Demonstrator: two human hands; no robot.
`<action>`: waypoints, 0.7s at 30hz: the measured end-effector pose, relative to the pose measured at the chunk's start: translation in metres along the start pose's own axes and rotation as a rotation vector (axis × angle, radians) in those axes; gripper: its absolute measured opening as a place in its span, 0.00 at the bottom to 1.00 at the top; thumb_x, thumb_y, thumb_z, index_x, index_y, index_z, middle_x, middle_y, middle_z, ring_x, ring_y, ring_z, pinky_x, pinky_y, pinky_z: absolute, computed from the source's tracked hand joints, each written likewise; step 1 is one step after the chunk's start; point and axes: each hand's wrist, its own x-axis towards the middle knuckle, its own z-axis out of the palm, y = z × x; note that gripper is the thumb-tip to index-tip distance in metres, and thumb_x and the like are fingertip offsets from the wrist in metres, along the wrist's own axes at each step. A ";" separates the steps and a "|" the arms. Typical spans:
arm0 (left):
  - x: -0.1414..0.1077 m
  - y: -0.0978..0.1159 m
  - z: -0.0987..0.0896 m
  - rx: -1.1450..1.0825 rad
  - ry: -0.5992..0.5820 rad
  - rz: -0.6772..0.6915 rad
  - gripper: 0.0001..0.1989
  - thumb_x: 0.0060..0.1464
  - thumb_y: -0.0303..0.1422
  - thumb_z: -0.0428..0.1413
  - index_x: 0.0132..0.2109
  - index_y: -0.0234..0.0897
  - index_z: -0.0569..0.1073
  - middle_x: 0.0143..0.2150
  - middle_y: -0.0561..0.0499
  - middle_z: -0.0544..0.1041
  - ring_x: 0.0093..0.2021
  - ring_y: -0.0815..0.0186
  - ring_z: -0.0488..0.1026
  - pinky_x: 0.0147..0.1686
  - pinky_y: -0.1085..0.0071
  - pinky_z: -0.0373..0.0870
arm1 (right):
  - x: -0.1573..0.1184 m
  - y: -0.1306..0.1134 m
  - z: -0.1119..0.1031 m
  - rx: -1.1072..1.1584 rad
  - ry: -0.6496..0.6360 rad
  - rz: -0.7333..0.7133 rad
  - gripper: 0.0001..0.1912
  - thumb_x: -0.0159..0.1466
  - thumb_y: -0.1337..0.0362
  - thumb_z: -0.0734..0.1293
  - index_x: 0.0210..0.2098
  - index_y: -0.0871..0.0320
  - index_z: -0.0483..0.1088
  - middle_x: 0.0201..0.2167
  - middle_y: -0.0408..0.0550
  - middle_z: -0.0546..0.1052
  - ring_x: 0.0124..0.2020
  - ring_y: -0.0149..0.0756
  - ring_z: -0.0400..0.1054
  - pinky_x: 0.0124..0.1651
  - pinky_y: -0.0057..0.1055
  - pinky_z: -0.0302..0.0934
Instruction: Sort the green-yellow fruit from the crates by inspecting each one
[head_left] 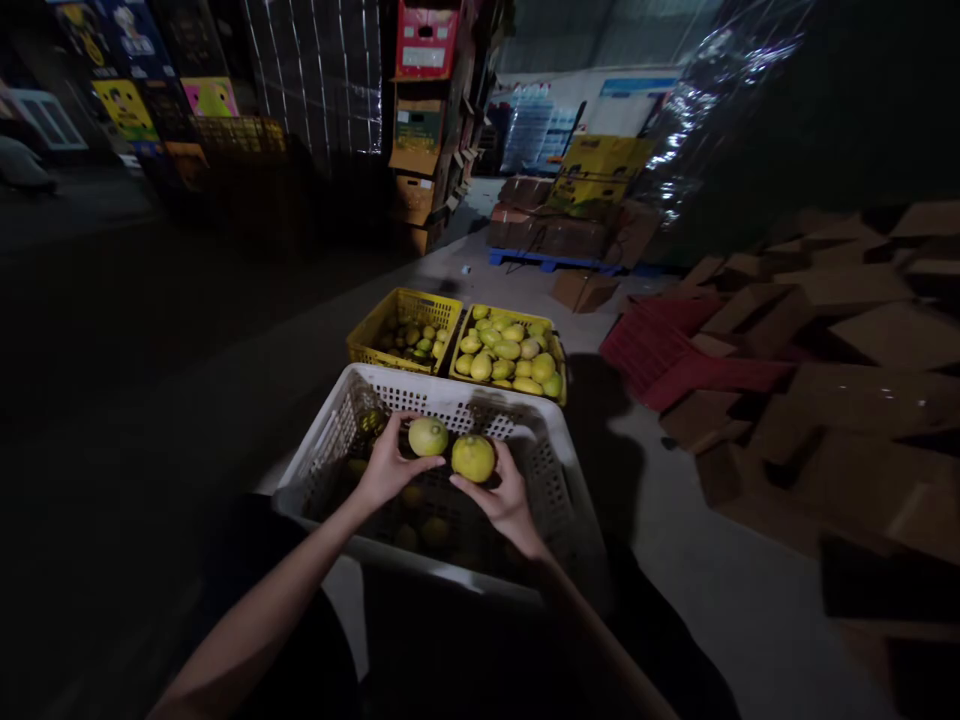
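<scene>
Above a white perforated crate point(439, 385), my left hand point(390, 463) holds a pale yellow-green fruit point(428, 437) between thumb and fingers. My right hand point(508, 497) grips a yellow fruit point(473, 458) just to the right of it, with a small gap between the two. Several fruits point(435, 531) lie in shadow at the bottom of the white crate. Beyond its far edge, a yellow crate point(367, 340) at the left has dark and greenish fruits low inside. Beside it a second yellow crate point(564, 385) is filled with yellow-green fruits.
Cardboard boxes point(847, 410) are heaped at the right, with a red crate point(660, 345) at their edge. Farther back are a blue pallet point(547, 262) with boxes, a tall stack of cartons point(416, 130) and wrapped goods. A person point(22, 165) is partly visible at the far left.
</scene>
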 end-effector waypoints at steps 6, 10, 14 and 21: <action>-0.002 0.005 0.002 -0.022 -0.074 -0.017 0.29 0.27 0.20 0.69 0.42 0.38 0.74 0.43 0.49 0.74 0.51 0.58 0.67 0.53 0.70 0.60 | -0.001 0.003 -0.003 -0.187 0.075 -0.152 0.34 0.39 0.67 0.78 0.45 0.54 0.70 0.41 0.46 0.75 0.43 0.42 0.68 0.49 0.36 0.63; -0.001 0.007 0.002 -0.194 -0.077 -0.189 0.27 0.30 0.21 0.69 0.43 0.36 0.75 0.45 0.49 0.76 0.49 0.61 0.70 0.50 0.72 0.65 | 0.001 -0.006 -0.004 0.008 -0.011 -0.012 0.31 0.37 0.70 0.78 0.42 0.55 0.71 0.42 0.46 0.75 0.43 0.41 0.69 0.48 0.35 0.64; -0.001 0.006 -0.006 -0.455 -0.156 -0.407 0.23 0.43 0.27 0.65 0.49 0.36 0.72 0.44 0.47 0.77 0.44 0.61 0.75 0.43 0.67 0.73 | -0.004 -0.019 -0.007 0.271 -0.104 0.122 0.27 0.44 0.68 0.76 0.43 0.52 0.71 0.44 0.44 0.77 0.47 0.40 0.69 0.52 0.36 0.63; 0.000 0.002 -0.012 -0.800 -0.154 -0.599 0.15 0.54 0.30 0.54 0.50 0.31 0.69 0.42 0.42 0.79 0.40 0.59 0.78 0.39 0.65 0.77 | -0.007 -0.019 -0.012 0.537 -0.174 0.232 0.21 0.50 0.64 0.74 0.43 0.47 0.72 0.45 0.40 0.78 0.48 0.37 0.70 0.55 0.39 0.62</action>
